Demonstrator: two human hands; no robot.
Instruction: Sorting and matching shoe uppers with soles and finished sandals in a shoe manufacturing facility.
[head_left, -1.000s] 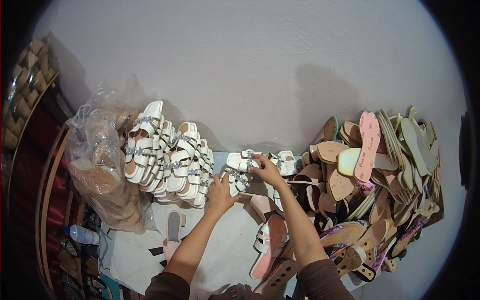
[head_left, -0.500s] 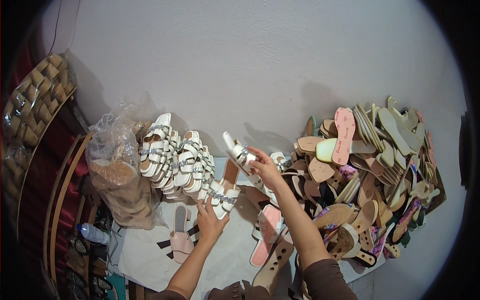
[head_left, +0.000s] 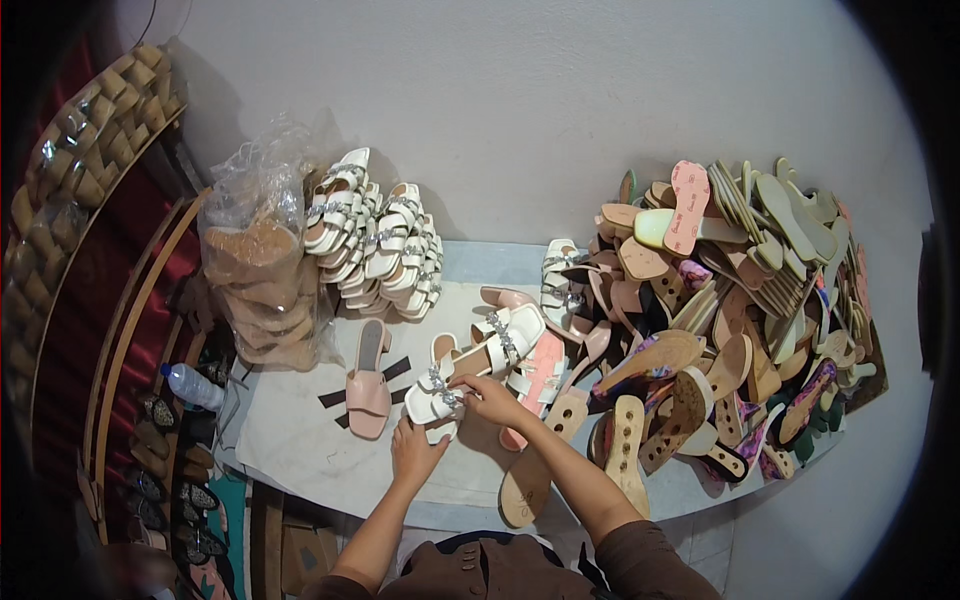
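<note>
First white sandal (head_left: 425, 402): just below and left of frame centre, silver jewelled strap, toe end toward bottom edge, partly hidden. Second white sandal (head_left: 522, 326): slightly higher, to right; silver jewelled strap, brown insole, squared toe aimed upper right, heel end against first.

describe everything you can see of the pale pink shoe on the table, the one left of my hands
The pale pink shoe is a backless slip-on with a broad, smooth, leather-like strap, a duller insole and a block heel. It rests on the white table, apparently upright, front end toward you and heel toward the wall. Black strips stick out on both sides, seemingly passing underneath. Neither the left hand nor right hand touches it.
</note>
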